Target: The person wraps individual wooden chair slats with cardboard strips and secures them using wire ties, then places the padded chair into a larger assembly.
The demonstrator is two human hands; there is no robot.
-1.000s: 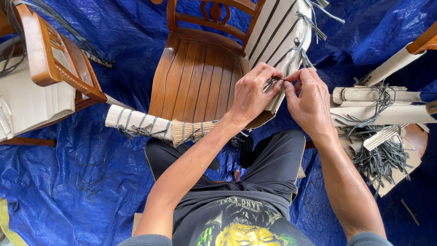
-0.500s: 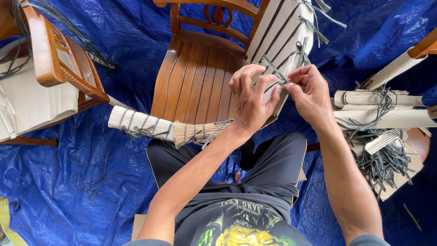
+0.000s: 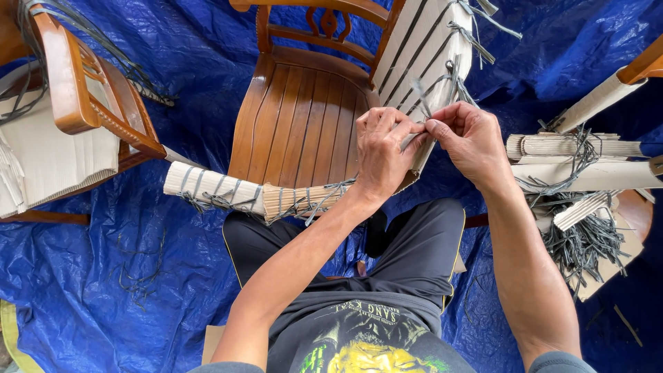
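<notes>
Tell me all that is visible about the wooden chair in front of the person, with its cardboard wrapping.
The brown wooden chair stands on the blue plastic tarp, its back towards the top of the picture. The seat is made of glossy curved slats and is bare. The backrest has a carved middle piece. Corrugated cardboard wraps its arm on the person's right side and its front leg on the left side, tied with grey straps. The left hand and right hand pinch a grey strap at the wrapped arm's lower end.

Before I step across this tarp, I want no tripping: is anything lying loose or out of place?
Yes. Loose grey strap offcuts lie scattered on the blue tarp left of the person's legs, and a tangled pile of straps spills beside the cardboard rolls on the right.
</notes>
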